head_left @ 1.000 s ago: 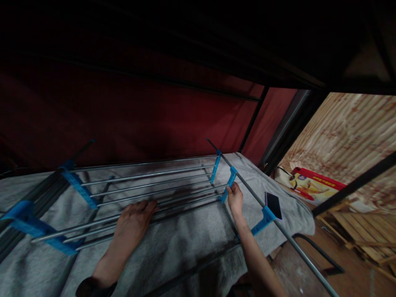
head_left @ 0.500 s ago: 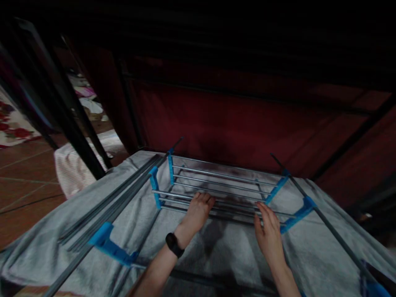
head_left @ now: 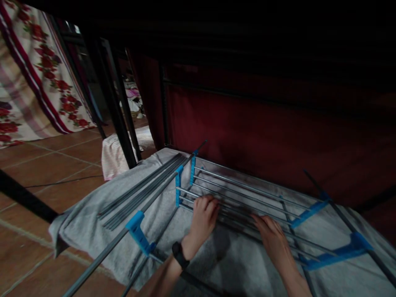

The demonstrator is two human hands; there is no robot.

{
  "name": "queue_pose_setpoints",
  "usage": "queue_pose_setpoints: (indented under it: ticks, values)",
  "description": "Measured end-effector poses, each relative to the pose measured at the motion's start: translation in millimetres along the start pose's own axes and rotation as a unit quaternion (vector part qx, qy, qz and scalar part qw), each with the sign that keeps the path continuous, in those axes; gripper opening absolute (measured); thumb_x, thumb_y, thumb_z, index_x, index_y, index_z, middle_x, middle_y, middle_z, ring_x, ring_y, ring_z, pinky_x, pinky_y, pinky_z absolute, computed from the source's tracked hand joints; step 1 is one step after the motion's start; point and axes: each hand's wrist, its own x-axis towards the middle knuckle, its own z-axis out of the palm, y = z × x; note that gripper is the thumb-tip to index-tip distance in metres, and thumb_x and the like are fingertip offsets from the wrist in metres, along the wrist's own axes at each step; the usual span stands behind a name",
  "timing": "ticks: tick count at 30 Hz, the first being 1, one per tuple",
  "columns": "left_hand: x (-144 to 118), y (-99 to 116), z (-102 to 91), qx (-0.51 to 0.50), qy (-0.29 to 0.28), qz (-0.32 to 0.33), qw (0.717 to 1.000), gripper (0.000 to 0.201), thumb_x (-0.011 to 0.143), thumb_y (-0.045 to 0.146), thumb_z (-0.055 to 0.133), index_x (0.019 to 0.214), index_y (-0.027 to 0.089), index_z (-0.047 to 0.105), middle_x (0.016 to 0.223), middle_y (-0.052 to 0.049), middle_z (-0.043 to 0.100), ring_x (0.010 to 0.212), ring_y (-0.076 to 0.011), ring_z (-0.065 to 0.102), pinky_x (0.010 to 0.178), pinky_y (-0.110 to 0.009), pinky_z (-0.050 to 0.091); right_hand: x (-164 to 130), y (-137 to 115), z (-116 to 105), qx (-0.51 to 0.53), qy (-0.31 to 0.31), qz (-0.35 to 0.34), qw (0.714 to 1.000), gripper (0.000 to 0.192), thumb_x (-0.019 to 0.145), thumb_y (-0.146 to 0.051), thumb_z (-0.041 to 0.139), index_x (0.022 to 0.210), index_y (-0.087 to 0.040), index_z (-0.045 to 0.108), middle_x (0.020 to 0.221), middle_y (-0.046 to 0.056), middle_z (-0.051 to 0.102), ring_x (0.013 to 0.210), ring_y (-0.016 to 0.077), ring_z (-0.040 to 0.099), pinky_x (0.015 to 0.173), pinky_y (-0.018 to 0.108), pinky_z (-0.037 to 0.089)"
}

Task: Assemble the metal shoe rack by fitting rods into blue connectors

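A metal rack of thin parallel rods with blue plastic connectors lies flat on a grey cloth. My left hand rests on the near rods close to the left blue connector, fingers curled over them; a dark watch is on that wrist. Spread flat, my right hand presses on the rods further right, near the right blue connector. A long pole with a blue clip runs along the rack's left side.
A bundle of loose dark rods lies on the cloth left of the rack. A dark red fabric wall stands behind. Black frame posts, a floral sheet and a tiled floor lie to the left.
My view has swung left, from the right end of the rack to its left end. My right hand left the right blue connector and now lies on the rods beside my left hand.
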Motion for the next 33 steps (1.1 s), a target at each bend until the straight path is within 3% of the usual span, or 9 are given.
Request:
queue_pose_setpoints:
  ticks: [2, 5, 8, 14, 20, 24, 28, 33]
  values:
    - [-8, -19, -5.7, -0.038, 0.111, -0.130, 0.984, 0.016, 0.106, 0.032, 0.046, 0.106, 0.024, 0.060, 0.104, -0.008, 0.066, 0.101, -0.0228, 0.061, 0.092, -0.041, 0.052, -3, 2, 2, 0.002, -0.005, 0.001, 1.000, 0.042, 0.104, -0.022, 0.042, 0.140, -0.032, 0.061, 0.105, 0.006, 0.071, 0.094, 0.0243, 0.070, 0.086, 0.041, 0.057]
    - [-9, -55, -12.7, -0.102, 0.269, -0.310, 0.906, 0.020, 0.104, 0.042, 0.046, 0.106, 0.024, 0.055, 0.106, -0.007, 0.064, 0.100, -0.0209, 0.062, 0.091, -0.037, 0.054, -6, 6, 5, 0.006, -0.001, 0.001, 1.000, 0.040, 0.104, -0.025, 0.044, 0.139, -0.033, 0.061, 0.106, 0.006, 0.071, 0.094, 0.0253, 0.070, 0.085, 0.042, 0.057]
    - [7, -86, -16.5, -0.184, 0.338, -0.390, 0.836, 0.030, 0.098, 0.049, 0.050, 0.107, 0.022, 0.058, 0.111, -0.008, 0.067, 0.104, -0.0204, 0.064, 0.095, -0.036, 0.052, -7, 9, 7, 0.009, 0.001, -0.002, 1.000, 0.040, 0.104, -0.026, 0.045, 0.140, -0.033, 0.061, 0.107, 0.006, 0.072, 0.093, 0.0254, 0.070, 0.084, 0.041, 0.057]
    - [52, -106, -20.6, -0.373, 0.279, -0.427, 0.775, 0.061, 0.092, 0.074, 0.043, 0.077, 0.018, 0.065, 0.069, -0.006, 0.068, 0.070, -0.0210, 0.066, 0.075, -0.035, 0.054, -8, 10, 7, 0.002, -0.013, -0.009, 1.000, 0.040, 0.104, -0.023, 0.043, 0.138, -0.031, 0.062, 0.104, 0.005, 0.071, 0.091, 0.0224, 0.070, 0.083, 0.038, 0.058]
    - [66, -109, -29.8, -0.341, 0.207, -0.424, 0.813, 0.074, 0.095, 0.080, 0.033, 0.058, 0.023, 0.061, 0.052, -0.004, 0.057, 0.050, -0.0179, 0.051, 0.060, -0.035, 0.044, -5, 9, 2, -0.009, -0.023, -0.006, 1.000, 0.038, 0.105, -0.022, 0.042, 0.137, -0.028, 0.062, 0.104, 0.005, 0.071, 0.093, 0.0213, 0.070, 0.085, 0.037, 0.058]
    - [70, -108, -29.2, -0.353, 0.229, -0.435, 0.796, 0.073, 0.098, 0.077, 0.030, 0.055, 0.024, 0.055, 0.049, -0.003, 0.052, 0.049, -0.0163, 0.046, 0.057, -0.033, 0.040, -2, 0, -1, -0.025, -0.014, -0.008, 1.000, 0.037, 0.106, -0.026, 0.042, 0.137, -0.028, 0.062, 0.107, 0.007, 0.072, 0.096, 0.0224, 0.071, 0.089, 0.039, 0.057]
    - [73, -104, -27.7, -0.353, 0.234, -0.451, 0.786, 0.072, 0.101, 0.072, 0.027, 0.053, 0.024, 0.052, 0.047, -0.003, 0.048, 0.046, -0.0158, 0.041, 0.055, -0.035, 0.038, 16, -33, 2, 0.000, -0.032, -0.004, 0.999, 0.040, 0.106, -0.030, 0.043, 0.144, -0.027, 0.056, 0.130, 0.009, 0.069, 0.118, 0.0241, 0.067, 0.102, 0.042, 0.055]
    - [73, -102, -25.5, -0.358, 0.264, -0.449, 0.775, 0.067, 0.099, 0.075, 0.033, 0.057, 0.025, 0.051, 0.049, -0.001, 0.047, 0.046, -0.0157, 0.041, 0.055, -0.035, 0.040, 79, -110, 17, 0.096, -0.100, 0.019, 0.990, 0.043, 0.106, -0.024, 0.038, 0.146, -0.025, 0.053, 0.145, 0.009, 0.062, 0.129, 0.0199, 0.062, 0.108, 0.035, 0.053]
